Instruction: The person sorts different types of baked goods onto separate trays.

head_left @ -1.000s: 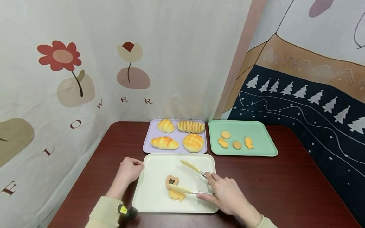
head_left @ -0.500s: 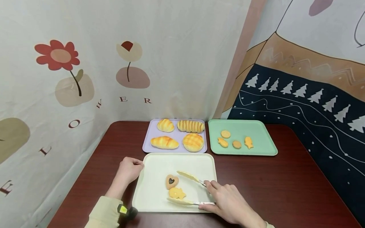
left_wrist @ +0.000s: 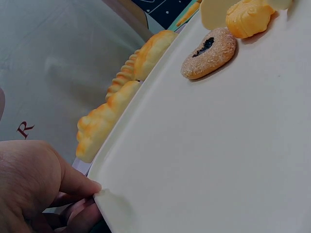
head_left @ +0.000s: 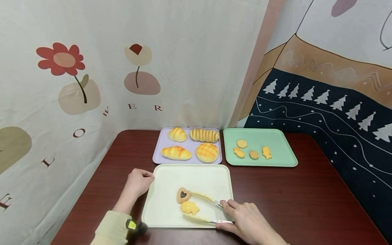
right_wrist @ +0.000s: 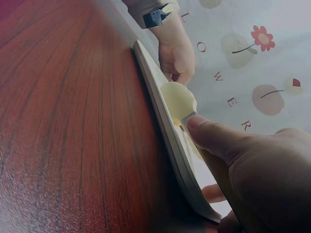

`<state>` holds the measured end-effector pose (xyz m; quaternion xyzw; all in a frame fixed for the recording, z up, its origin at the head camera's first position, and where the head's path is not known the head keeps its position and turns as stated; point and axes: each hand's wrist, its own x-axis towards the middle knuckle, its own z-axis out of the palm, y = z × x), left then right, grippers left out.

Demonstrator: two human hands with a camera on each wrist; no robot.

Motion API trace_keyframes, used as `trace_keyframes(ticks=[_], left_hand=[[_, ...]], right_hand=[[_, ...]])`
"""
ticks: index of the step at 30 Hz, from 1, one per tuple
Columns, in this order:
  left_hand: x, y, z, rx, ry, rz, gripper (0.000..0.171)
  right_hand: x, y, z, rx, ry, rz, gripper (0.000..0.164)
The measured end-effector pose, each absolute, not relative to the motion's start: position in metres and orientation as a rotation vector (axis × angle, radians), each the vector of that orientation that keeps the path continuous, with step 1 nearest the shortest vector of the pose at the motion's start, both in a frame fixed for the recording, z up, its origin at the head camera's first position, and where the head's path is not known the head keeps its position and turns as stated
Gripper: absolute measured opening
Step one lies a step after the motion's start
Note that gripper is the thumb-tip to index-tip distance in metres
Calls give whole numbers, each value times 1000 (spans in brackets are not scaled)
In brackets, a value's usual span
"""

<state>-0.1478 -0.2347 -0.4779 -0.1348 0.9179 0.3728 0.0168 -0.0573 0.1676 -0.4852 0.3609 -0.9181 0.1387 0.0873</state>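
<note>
My left hand (head_left: 139, 182) pinches the left rim of the cream tray (head_left: 165, 177) near its far corner, thumb on top in the left wrist view. With thumb and fingers my right hand (head_left: 248, 217) holds a pair of tongs (head_left: 196, 217), cream tips spread over the tray. Between the tips lies a yellow star-edged cookie (head_left: 190, 208), apart from the lower tip in the head view. A heart-shaped cookie (head_left: 183, 195) with a dark centre sits just beyond it, close to the upper tip. The right wrist view hides most of both cookies behind the tongs.
Behind the cream tray stands a purple tray (head_left: 157, 157) with several breads, among them a croissant (head_left: 176, 153) and a round bun (head_left: 207, 152). To its right, a green tray (head_left: 281, 149) carries several small biscuits. All rest on a dark red-brown table (head_left: 306, 204).
The tongs' lower arm has swung off the cookies toward the tray's near edge, and the upper arm has come nearer to me. The tips now straddle the yellow cookie. My left hand stays put.
</note>
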Motion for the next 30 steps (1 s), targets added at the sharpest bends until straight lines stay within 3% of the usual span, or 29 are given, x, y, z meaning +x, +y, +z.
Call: trace_keyframes(ticks=[30], left_hand=[[-148, -235, -478, -382, 2888, 1147, 19]], right_hand=[[-56, 175, -481, 1095, -2836, 591, 50]])
